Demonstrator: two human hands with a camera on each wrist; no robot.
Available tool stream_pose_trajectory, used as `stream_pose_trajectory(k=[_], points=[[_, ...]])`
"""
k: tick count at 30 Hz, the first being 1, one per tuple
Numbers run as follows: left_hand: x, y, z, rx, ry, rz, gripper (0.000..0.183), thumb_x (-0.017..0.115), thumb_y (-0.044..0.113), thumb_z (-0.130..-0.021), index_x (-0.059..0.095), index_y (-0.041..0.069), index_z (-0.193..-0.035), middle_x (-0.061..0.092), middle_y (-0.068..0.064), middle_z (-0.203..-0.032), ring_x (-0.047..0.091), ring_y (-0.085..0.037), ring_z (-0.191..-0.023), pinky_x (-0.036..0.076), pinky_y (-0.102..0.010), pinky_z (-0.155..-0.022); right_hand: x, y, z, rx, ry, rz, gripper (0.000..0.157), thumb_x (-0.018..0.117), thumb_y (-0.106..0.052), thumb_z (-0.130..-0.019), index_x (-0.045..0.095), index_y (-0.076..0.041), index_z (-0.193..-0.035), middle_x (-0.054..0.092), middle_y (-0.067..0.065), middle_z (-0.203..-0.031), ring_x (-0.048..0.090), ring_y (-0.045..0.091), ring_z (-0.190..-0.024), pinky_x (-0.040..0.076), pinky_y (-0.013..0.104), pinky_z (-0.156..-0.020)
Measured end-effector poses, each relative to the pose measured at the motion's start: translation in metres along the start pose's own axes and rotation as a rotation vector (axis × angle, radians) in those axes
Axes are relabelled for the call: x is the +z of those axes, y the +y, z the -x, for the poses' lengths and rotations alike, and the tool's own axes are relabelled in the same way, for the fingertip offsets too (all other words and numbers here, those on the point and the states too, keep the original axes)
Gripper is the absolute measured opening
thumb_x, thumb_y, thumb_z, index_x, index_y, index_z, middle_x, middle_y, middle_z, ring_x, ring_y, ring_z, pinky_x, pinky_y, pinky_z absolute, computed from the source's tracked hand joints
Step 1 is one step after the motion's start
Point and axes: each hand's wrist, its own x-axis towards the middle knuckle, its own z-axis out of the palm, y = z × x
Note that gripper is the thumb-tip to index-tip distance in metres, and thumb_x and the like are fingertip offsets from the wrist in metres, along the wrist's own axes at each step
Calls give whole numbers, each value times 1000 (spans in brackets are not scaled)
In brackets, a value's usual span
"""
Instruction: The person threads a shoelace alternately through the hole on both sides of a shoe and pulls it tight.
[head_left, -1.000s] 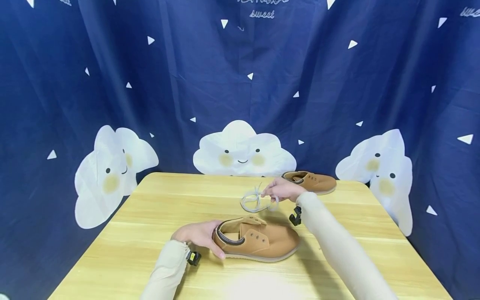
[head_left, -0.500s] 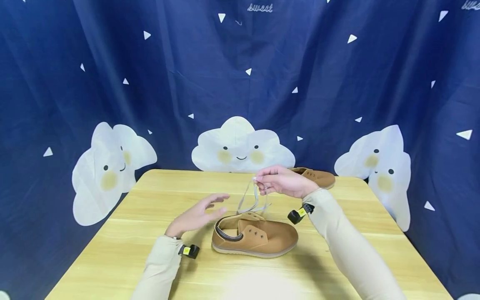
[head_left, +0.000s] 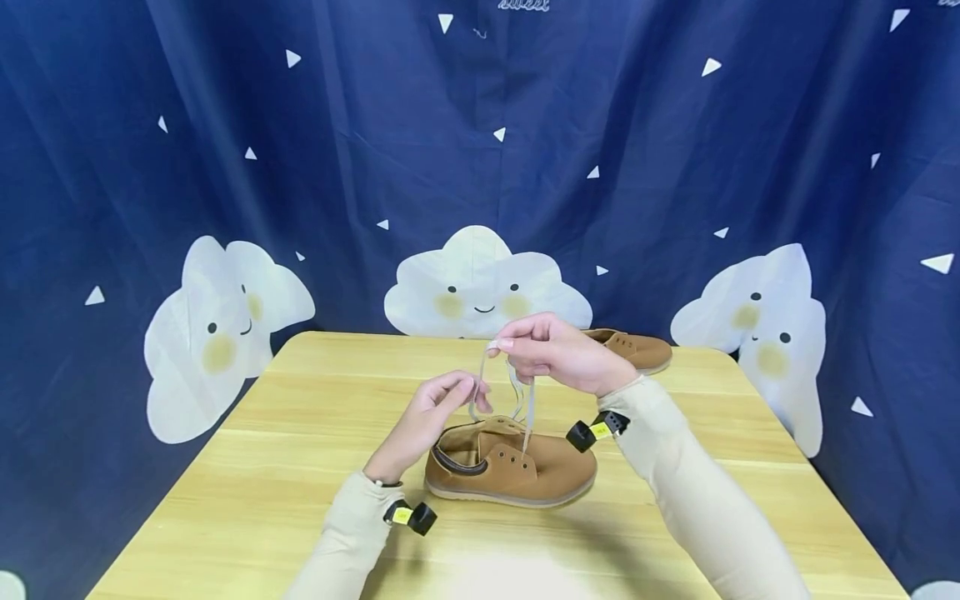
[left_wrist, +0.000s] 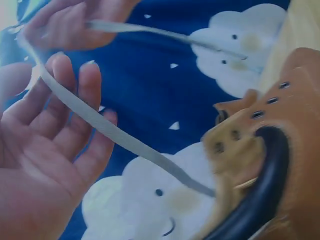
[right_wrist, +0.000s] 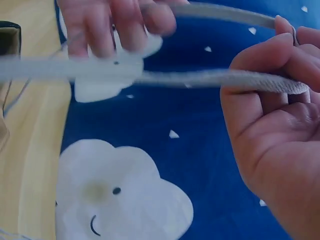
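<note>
Brought left hand (head_left: 422, 423) in from beside the heel to the lace (left_wrist: 120, 136), with fingers spread and apart from it half a second ago; lifted right hand (head_left: 567, 357) slightly and shifted it inward, lace along with it. Left brown shoe (head_left: 562, 477) in the same place, upright on wooden table (head_left: 262, 492), toe to the right, below both hands and free of either. Grasping lace between right thumb and fingers, in two strands in the right wrist view. Holding left fingers loosely curved, palm showing, with lace across them; cannot tell whether pinching it with the left thumb. Down toward the shoe, several pale strands, one as far as the front of the near flap; cannot tell whether threaded through any of the eyelets (head_left: 512, 459). Near the table's far edge, second shoe (head_left: 648, 352), partly hidden behind right hand. At the cuff of each cream sleeve (head_left: 697, 492), a black device (head_left: 579, 436). Beyond the table, dark blue cloth (head_left: 375, 125) printed with white triangles and smiling clouds (head_left: 472, 260).
</note>
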Motion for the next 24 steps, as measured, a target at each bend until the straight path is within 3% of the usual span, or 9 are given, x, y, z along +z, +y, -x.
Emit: stream_pose_trajectory(k=[4, 8, 11, 14, 19, 24], points=[[-17, 5, 7, -26, -41, 44, 30, 48, 24, -111, 68, 3, -103, 64, 4, -80, 66, -17, -80, 57, -28, -87, -11, 1, 19, -56, 3, -76, 21, 53, -16, -108, 74, -16, -108, 32, -3, -59, 25, 17, -52, 33, 24, -57], [-37, 14, 17, -55, -82, -22, 26, 51, 21, -109, 68, 6, -95, 56, 6, -70, 56, -12, -68, 50, -26, -69, -25, 9, 43, -114, -3, -161, 24, 48, -13, -110, 72, -10, -108, 33, -2, -60, 25, 15, -52, 16, 29, -51], [-48, 22, 22, -73, -134, -79, 26, 52, 19, -109, 68, 6, -93, 51, 4, -66, 49, -13, -61, 44, -27, -59, -35, 16, 62, -116, 11, -168, 27, 44, -9, -110, 71, -9, -110, 34, -1, -61, 24, 16, -52, 13, 31, -50], [-56, 31, 25, -109, -186, -126, 25, 53, 20, -108, 69, 7, -92, 46, 3, -61, 42, -13, -53, 38, -26, -51, -45, 26, 83, -60, 25, -112, 28, 43, -8, -110, 71, -10, -108, 33, 0, -61, 22, 19, -52, 13, 34, -48], [-66, 42, 29, -178, -240, -157, 23, 56, 20, -107, 70, 7, -95, 41, 1, -59, 38, -11, -50, 33, -24, -47, -55, 49, 114, 103, 3, 109, 22, 47, -7, -109, 68, -4, -106, 31, 9, -58, 24, 20, -47, 18, 33, -42], [-64, 45, 29, -242, -274, -189, 21, 58, 22, -106, 72, 9, -98, 41, 4, -61, 36, -8, -51, 30, -22, -47, -50, 78, 135, 268, -110, 270, 18, 53, -7, -105, 68, 2, -100, 44, 27, -64, 47, 5, -55, 44, 21, -48]])
